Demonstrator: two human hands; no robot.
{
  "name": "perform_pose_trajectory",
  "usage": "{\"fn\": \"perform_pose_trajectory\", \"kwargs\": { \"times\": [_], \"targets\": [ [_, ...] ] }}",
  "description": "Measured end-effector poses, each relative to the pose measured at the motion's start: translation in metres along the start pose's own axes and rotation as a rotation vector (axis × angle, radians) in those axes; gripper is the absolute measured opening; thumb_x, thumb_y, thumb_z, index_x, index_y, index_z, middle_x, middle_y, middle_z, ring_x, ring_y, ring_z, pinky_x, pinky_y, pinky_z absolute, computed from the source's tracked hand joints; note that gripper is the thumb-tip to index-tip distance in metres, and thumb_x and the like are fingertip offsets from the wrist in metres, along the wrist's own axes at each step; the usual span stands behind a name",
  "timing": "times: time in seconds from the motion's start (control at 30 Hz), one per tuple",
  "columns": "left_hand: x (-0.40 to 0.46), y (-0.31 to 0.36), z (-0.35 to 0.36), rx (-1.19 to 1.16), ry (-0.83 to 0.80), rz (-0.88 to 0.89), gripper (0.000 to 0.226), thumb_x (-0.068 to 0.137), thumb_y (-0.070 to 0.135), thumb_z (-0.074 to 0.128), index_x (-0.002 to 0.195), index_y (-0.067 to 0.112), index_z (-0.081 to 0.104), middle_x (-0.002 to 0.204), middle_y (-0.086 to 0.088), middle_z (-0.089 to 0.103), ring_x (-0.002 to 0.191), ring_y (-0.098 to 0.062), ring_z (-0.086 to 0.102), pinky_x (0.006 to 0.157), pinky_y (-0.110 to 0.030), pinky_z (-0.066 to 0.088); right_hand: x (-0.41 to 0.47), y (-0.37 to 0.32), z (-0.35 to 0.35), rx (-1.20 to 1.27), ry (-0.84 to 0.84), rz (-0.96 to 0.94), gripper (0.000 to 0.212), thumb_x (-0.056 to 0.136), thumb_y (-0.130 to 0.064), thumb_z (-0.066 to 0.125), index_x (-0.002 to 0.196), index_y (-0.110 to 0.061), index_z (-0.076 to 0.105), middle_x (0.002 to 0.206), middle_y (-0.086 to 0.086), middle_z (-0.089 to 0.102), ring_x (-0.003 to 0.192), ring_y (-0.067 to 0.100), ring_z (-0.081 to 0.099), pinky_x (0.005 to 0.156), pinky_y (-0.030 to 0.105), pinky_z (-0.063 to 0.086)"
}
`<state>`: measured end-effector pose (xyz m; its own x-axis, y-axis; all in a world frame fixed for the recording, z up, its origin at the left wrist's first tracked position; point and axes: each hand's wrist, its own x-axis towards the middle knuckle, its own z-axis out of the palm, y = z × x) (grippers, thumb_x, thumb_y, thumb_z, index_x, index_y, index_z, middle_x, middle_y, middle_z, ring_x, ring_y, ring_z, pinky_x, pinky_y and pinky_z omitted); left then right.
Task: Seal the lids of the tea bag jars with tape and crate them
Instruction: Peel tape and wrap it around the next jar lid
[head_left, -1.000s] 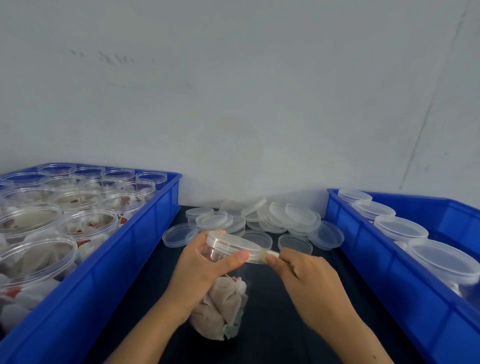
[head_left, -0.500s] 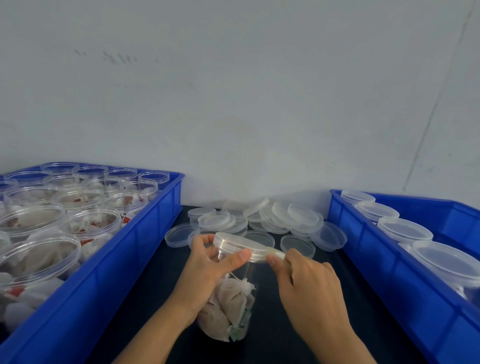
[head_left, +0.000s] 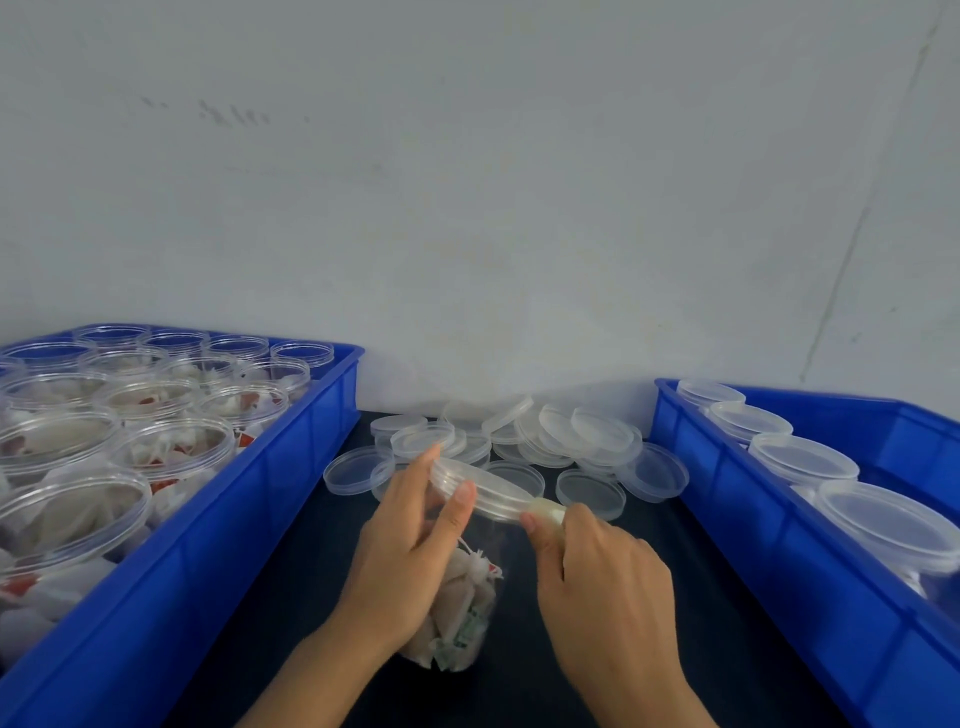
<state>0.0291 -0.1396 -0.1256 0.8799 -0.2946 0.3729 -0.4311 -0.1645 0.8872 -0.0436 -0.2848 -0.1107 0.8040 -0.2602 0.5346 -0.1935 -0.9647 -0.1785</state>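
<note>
A clear plastic jar (head_left: 460, 603) with tea bags inside stands on the dark table between the two crates, tilted slightly toward me. Its translucent lid (head_left: 483, 488) is on. My left hand (head_left: 410, 545) grips the jar just under the lid, thumb pressed against the lid's edge. My right hand (head_left: 597, 587) pinches a strip of pale tape (head_left: 548, 512) at the lid's right edge. No tape roll is visible.
A blue crate (head_left: 291, 483) on the left holds several open jars of tea bags. A second blue crate (head_left: 737, 509) on the right holds several lidded jars. Several loose clear lids (head_left: 566, 441) lie piled behind the jar by the white wall.
The jar and both hands have shifted slightly right and nearer. My right hand has pulled the tape a little further round the lid's edge.
</note>
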Motion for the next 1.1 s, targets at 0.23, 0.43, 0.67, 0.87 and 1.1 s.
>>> {"fn": "perform_pose_trajectory", "kwargs": {
  "times": [0.23, 0.43, 0.67, 0.87, 1.1],
  "targets": [
    [-0.001, 0.003, 0.003, 0.208, 0.067, 0.034, 0.096, 0.039, 0.095, 0.056, 0.119, 0.051, 0.027, 0.103, 0.038, 0.047, 0.095, 0.020, 0.049, 0.071, -0.005, 0.039, -0.005, -0.006, -0.001, 0.162, -0.081, 0.010, 0.033, 0.100, -0.049, 0.020, 0.073, -0.030, 0.026, 0.068, -0.011, 0.044, 0.058, 0.005, 0.043, 0.050, 0.021, 0.032],
    [0.001, -0.003, 0.006, 0.118, 0.172, -0.022, 0.080, 0.042, 0.088, 0.061, 0.108, 0.051, 0.035, 0.101, 0.030, 0.051, 0.096, 0.004, 0.056, 0.073, -0.012, 0.042, -0.007, -0.008, -0.002, 0.453, -0.201, 0.024, 0.035, 0.097, -0.053, 0.025, 0.079, -0.027, 0.038, 0.067, -0.007, 0.050, 0.057, 0.008, 0.047, 0.053, 0.022, 0.033],
    [0.005, -0.007, -0.005, 0.107, 0.163, 0.006, 0.092, 0.038, 0.079, 0.069, 0.118, 0.037, 0.051, 0.105, 0.019, 0.065, 0.096, 0.003, 0.062, 0.083, -0.025, 0.053, 0.001, 0.005, -0.018, 0.280, -0.185, -0.083, 0.031, 0.095, -0.059, 0.031, 0.083, -0.031, 0.036, 0.067, -0.008, 0.052, 0.058, 0.007, 0.046, 0.054, 0.020, 0.033],
    [0.008, -0.006, -0.007, 0.005, 0.099, 0.000, 0.079, 0.038, 0.069, 0.076, 0.107, 0.037, 0.056, 0.098, 0.026, 0.067, 0.091, 0.006, 0.064, 0.076, -0.019, 0.052, 0.009, 0.017, -0.023, 0.269, -0.186, -0.101, 0.022, 0.095, -0.057, 0.033, 0.095, -0.035, 0.035, 0.075, -0.005, 0.060, 0.067, 0.007, 0.056, 0.061, 0.021, 0.042],
    [0.009, -0.005, -0.009, -0.203, -0.086, -0.030, 0.079, 0.042, 0.046, 0.086, 0.113, 0.023, 0.061, 0.100, 0.012, 0.072, 0.092, -0.003, 0.068, 0.071, -0.009, 0.050, 0.013, 0.024, -0.022, 0.313, -0.285, -0.062, 0.022, 0.096, -0.054, 0.035, 0.106, -0.035, 0.041, 0.081, -0.008, 0.060, 0.075, 0.007, 0.057, 0.068, 0.024, 0.046]
  ]
}}
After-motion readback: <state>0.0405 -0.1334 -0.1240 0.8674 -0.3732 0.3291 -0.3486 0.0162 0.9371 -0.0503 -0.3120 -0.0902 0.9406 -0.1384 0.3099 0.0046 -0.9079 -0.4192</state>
